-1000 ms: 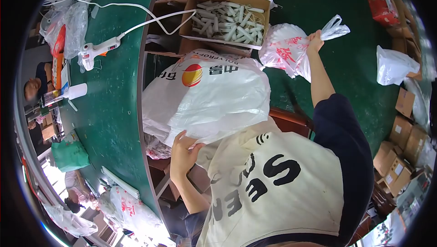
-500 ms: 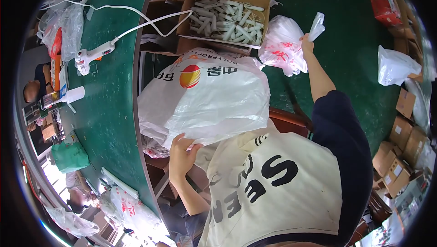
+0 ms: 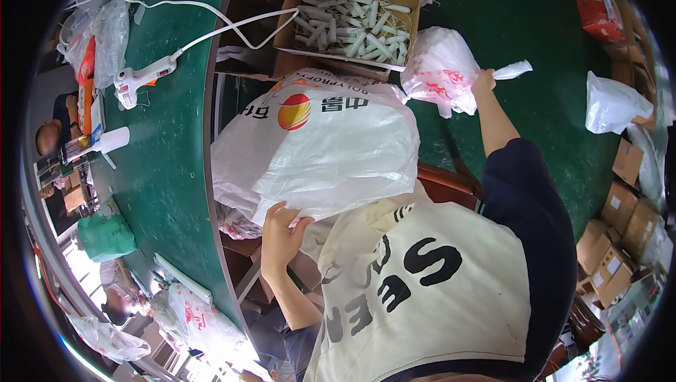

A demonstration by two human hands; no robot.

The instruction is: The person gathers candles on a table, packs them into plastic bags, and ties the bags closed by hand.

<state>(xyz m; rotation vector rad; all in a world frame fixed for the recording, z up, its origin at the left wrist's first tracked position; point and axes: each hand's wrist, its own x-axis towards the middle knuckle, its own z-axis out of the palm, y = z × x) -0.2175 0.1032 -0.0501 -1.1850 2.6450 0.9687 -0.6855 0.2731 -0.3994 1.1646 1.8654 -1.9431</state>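
A large white woven sack (image 3: 338, 153) with a red-and-yellow round logo lies across my lap. My left hand (image 3: 282, 238) pinches its near edge between thumb and fingers. Out to the right, my right hand (image 3: 484, 85) is closed round the twisted neck of a white plastic bag (image 3: 436, 65) with red print. The bag hangs full beside an open carton, and the loose end of its neck sticks out to the right of my fist. What the bag contains cannot be made out.
The open carton (image 3: 290, 26) holds many white tube-like pieces. On the green table (image 3: 169, 192) at left lie a white glue gun (image 3: 144, 79) with a cord and a green bag (image 3: 105, 234). Cardboard boxes (image 3: 612, 202) and a white bag (image 3: 616, 104) stand at far right. Other people sit beyond the table.
My right hand has turned at the bag's neck, and the loose end swings from pointing up to pointing right. My left hand stays at the sack's edge.
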